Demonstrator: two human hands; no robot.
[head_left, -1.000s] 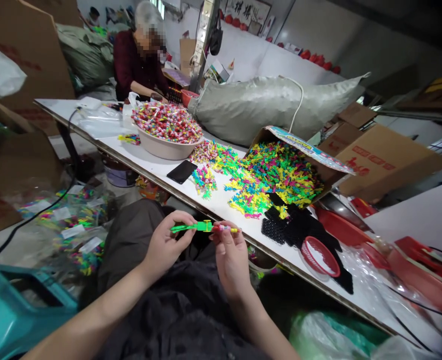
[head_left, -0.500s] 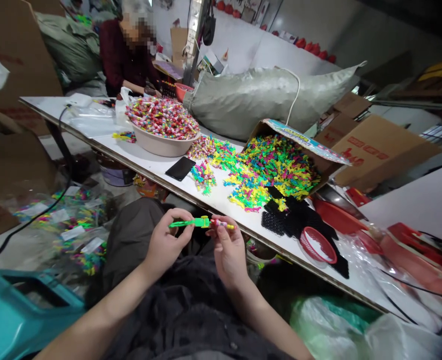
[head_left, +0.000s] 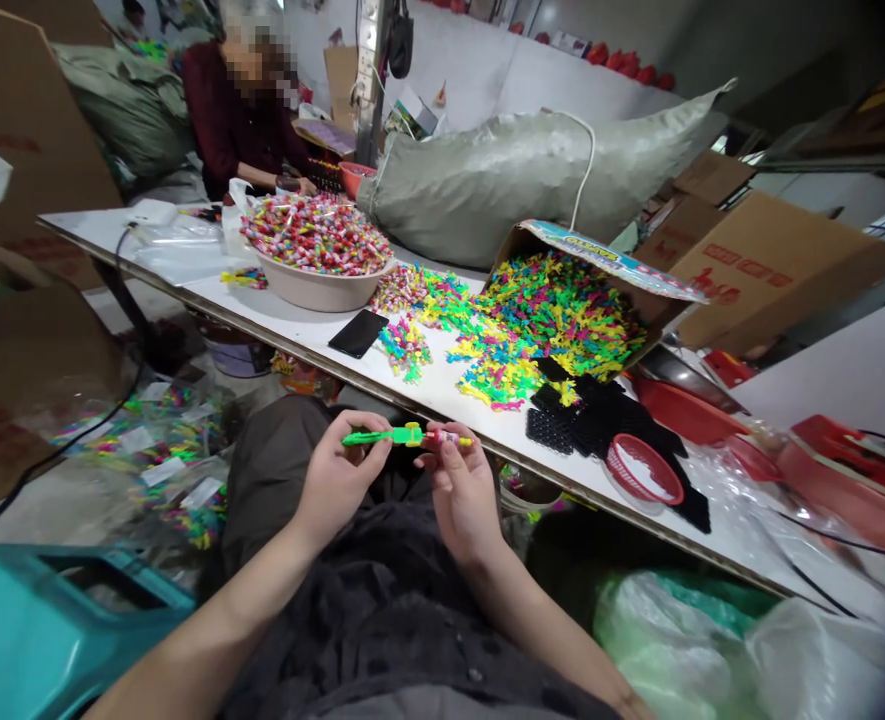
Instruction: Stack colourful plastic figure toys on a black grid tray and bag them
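Note:
Over my lap, my left hand pinches a small green plastic toy piece with a yellow bit near its right end. Thumb and fingers of my right hand are closed on a small red, white and yellow piece. The two pieces meet end to end, in one line between my hands. Whether they are joined I cannot tell. On the table beyond lie heaps of similar green, yellow, blue and pink pieces, spilling from a tipped cardboard box. A basin is piled with red-and-white pieces.
A black phone lies near the edge of the white table. Black textured pads and a red basket are at the right. A large grey sack lies behind. Across the table sits another person. A teal stool stands at lower left.
Both hands stay in nearly the same place with the pieces end to end. The right fingers have shifted slightly on the red-and-white piece. The camera view has tilted a little.

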